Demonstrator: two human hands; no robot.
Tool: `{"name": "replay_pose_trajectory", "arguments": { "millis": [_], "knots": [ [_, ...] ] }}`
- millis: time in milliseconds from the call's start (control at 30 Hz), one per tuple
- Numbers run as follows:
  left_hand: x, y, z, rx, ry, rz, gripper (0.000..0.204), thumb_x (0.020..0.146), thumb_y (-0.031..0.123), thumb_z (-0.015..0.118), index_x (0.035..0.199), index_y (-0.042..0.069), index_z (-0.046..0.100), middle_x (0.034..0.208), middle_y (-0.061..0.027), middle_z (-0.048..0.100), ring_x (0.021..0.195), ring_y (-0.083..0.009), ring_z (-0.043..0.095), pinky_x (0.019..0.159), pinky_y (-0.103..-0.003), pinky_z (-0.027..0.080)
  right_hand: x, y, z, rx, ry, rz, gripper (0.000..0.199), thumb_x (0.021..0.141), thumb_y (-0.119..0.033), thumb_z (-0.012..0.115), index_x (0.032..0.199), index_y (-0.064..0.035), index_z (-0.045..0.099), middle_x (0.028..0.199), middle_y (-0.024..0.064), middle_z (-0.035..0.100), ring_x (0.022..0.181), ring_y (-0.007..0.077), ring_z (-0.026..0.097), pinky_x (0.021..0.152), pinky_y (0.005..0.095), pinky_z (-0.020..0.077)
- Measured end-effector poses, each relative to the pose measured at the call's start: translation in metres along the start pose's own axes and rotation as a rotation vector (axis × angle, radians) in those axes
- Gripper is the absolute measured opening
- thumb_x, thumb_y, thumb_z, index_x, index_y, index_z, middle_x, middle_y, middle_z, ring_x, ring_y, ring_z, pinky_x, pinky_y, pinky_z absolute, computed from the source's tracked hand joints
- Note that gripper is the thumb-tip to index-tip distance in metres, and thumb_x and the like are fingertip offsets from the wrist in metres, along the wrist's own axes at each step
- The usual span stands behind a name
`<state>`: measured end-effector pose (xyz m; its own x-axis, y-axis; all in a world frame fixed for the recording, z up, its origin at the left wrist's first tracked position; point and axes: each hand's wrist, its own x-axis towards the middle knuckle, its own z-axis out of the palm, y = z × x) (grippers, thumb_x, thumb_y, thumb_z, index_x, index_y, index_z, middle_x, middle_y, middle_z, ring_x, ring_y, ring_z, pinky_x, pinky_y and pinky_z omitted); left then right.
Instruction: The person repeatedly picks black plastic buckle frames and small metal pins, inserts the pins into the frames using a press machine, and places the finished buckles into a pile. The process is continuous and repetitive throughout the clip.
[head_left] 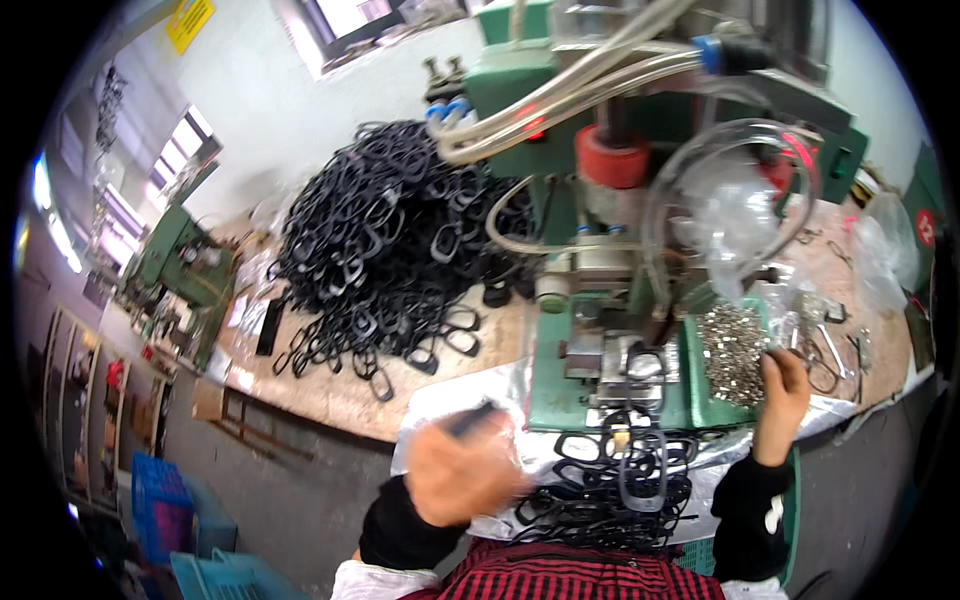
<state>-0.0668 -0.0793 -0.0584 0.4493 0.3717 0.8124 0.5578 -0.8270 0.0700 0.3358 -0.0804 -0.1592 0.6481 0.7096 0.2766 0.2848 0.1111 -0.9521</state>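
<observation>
My left hand (462,470) is smeared by motion at the front edge of the bench, left of the green machine. A dark slim piece (472,418) shows against its fingers, too blurred to name. At the right, my right hand (784,392) is at the edge of a green tray (712,412) of small shiny metal pieces (732,352). Its fingers are bent together; what they pinch, if anything, is hidden. A black eyeglass frame (645,368) sits at the machine's metal fixture (600,365). Several more dark eyeglass frames (575,490) lie in front of me.
Behind my left hand rises a big heap of black eyeglass frames (370,250). The green press machine (550,385) carries clear hoses (560,100). Plastic bags (885,255) and a wrench (832,350) lie at the right. Blue crates (165,505) stand on the floor at left.
</observation>
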Motion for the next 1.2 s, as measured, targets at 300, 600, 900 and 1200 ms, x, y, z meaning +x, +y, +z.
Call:
{"name": "replay_pose_trajectory", "arguments": {
  "millis": [300,600,900,1200],
  "knots": [
    [-0.002,-0.146,-0.005,0.399,-0.068,-0.334,0.022,0.076,-0.005,0.067,0.096,0.005,0.065,0.102,-0.0070,0.069,0.099,-0.0294,0.060,0.090,-0.041,0.046,0.011,-0.005,0.068,0.307,-0.025,0.029,0.016,0.094,-0.004,0.065,0.110,0.0007,0.068,0.101,0.0042,0.069,0.093,0.0120,0.062,0.086,0.0250,0.0483],
    [-0.034,-0.209,0.027,0.272,-0.577,-0.078,0.034,0.071,-0.007,0.061,0.103,0.005,0.064,0.082,-0.0109,0.060,0.093,-0.0319,0.059,0.094,-0.042,0.047,-0.017,-0.016,0.020,-0.276,-0.051,-0.215,0.016,0.089,-0.001,0.067,0.104,0.0034,0.071,0.098,0.0087,0.071,0.092,0.0170,0.066,0.085,0.0284,0.0490],
    [-0.052,-0.226,0.028,0.429,-0.676,0.008,0.036,0.074,0.000,0.060,0.110,0.007,0.065,0.085,-0.0079,0.061,0.092,-0.0293,0.059,0.092,-0.040,0.047,-0.022,-0.103,0.041,-0.128,-0.320,-0.358,0.016,0.077,0.005,0.069,0.093,0.0011,0.072,0.090,0.0110,0.069,0.086,0.0232,0.063,0.079,0.0317,0.0481],
    [-0.005,-0.121,0.052,-0.912,0.286,-1.157,0.025,0.101,0.017,0.053,0.123,0.006,0.055,0.107,-0.0040,0.056,0.089,-0.0139,0.056,0.075,-0.028,0.047,-0.033,-0.114,0.113,0.342,-0.275,-0.060,0.049,0.080,0.003,0.072,0.124,0.0062,0.050,0.088,0.0075,0.067,0.091,0.0130,0.062,0.088,0.0266,0.0465]
  ]
}}
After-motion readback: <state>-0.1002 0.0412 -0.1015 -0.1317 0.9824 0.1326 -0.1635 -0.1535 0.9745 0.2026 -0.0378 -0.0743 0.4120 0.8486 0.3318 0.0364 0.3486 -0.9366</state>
